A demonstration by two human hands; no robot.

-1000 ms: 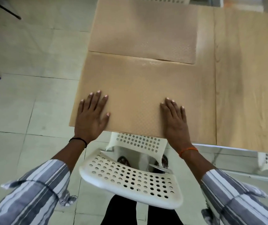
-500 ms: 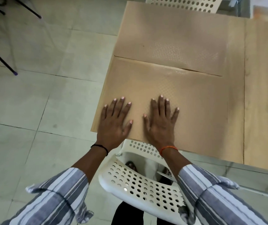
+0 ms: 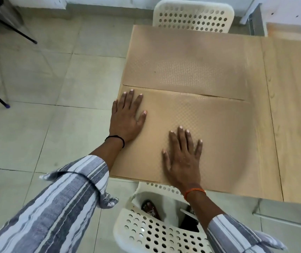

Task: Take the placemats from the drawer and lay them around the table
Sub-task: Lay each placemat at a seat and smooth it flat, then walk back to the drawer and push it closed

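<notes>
Two tan, dotted placemats lie side by side on the left end of the wooden table (image 3: 292, 110). The near placemat (image 3: 219, 139) runs along the table's front edge, and the far placemat (image 3: 191, 61) lies just beyond it, their long edges almost touching. My left hand (image 3: 126, 117) presses flat on the near mat's far left corner, fingers straight and spread. My right hand (image 3: 183, 159) lies flat on the same mat nearer the front edge, fingers straight. Neither hand holds anything.
A white perforated chair (image 3: 157, 232) stands right below me at the table's front edge. Another white perforated chair (image 3: 193, 15) stands at the far side. Tiled floor (image 3: 45, 106) lies to the left, with black stand legs (image 3: 9, 30) at the far left.
My left hand has slid away from me up the near mat's left edge to its far corner. My right hand came in from the right to the mat's middle.
</notes>
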